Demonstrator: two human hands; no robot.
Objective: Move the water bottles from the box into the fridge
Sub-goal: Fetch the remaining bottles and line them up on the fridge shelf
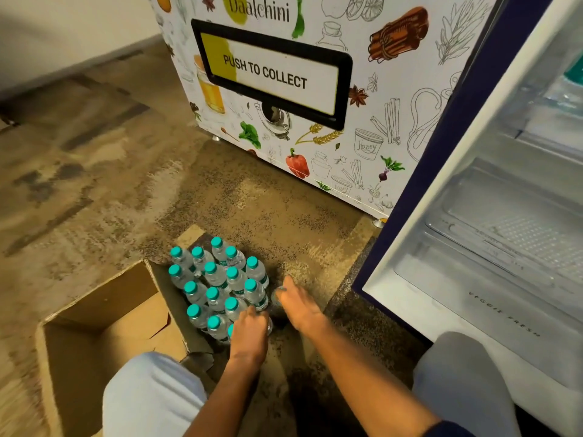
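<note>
Head view: the water bottles (217,285) stand clustered on the floor (94,184) beside the cardboard box (104,326). Left hand (249,334) grips one bottle; right hand (298,305) finger state is indeterminate. The fridge (492,247) stands open at right.

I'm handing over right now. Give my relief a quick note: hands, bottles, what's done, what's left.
Left hand grips a bottle at the near edge of the bottles standing on the floor beside the box.
Right hand reaches for a bottle lying at the cluster's right side; grip unclear.
Fridge door is open; lower shelves look bare, something blurry sits higher up.
Done: box looks emptied.
Left: load the bottles into the fridge.
</note>
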